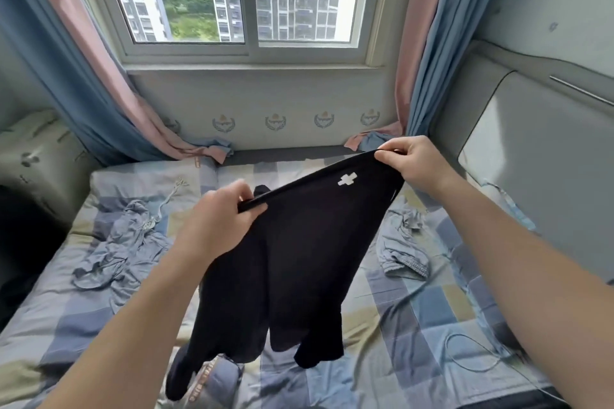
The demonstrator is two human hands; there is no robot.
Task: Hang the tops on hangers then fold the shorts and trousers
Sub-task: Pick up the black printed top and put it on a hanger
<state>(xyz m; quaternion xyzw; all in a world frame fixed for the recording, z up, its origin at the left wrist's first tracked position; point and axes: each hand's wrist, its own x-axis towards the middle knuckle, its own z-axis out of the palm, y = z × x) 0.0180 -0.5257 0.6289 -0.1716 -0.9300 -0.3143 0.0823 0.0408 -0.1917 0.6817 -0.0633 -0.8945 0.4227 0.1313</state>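
So, left to right: a crumpled blue garment (123, 249) lies on the left side of the bed (432, 309). The left hand (226, 209) pinches one end of the waistband of the black shorts (299, 259). The right hand (412, 159) pinches the other end, higher and farther off, so the shorts hang over the bed with the legs dangling.

I'd level both hands, shake once, line the legs up, then lay them flat before folding.

The only marking is a white cross (347, 179) near the right hand. The orange strip (202, 375) near the bottom has writing, too blurry to read.
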